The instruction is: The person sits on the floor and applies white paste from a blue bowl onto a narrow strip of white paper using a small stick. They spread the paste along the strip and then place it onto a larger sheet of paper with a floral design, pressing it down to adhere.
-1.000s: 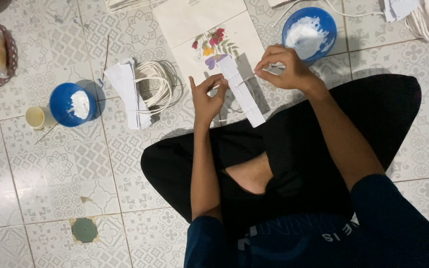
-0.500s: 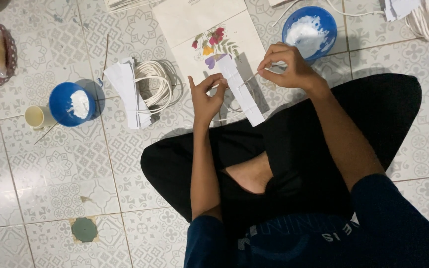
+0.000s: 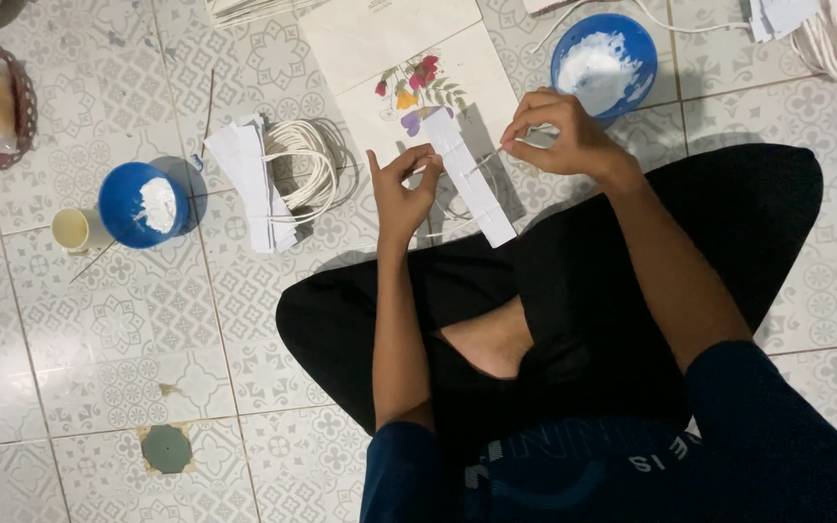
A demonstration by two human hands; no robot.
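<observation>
A: On the patterned tile floor, just in front of the crossed legs, what are the hands doing?

B: The left hand (image 3: pixel 401 189) pinches the upper part of a white paper strip (image 3: pixel 469 177) between thumb and fingers. The right hand (image 3: pixel 562 131) is closed round a thin stick (image 3: pixel 482 161), whose tip meets the strip.

A: So the hands are apart?

B: Yes, one on each side of the strip, both clamped on their own thing.

A: Where does the strip lie?

B: Slanted across the lower edge of a cream paper bag with pressed flowers (image 3: pixel 417 68), its lower end near the knee.

A: And around them?

B: A blue bowl of white paste (image 3: pixel 604 50) sits just beyond the right hand. To the left lie a coil of white cord (image 3: pixel 306 170) and a stack of white strips (image 3: pixel 250 181), touching each other. Farther left stand a second blue bowl (image 3: pixel 142 204) and a small cream cup (image 3: pixel 77 230), side by side
</observation>
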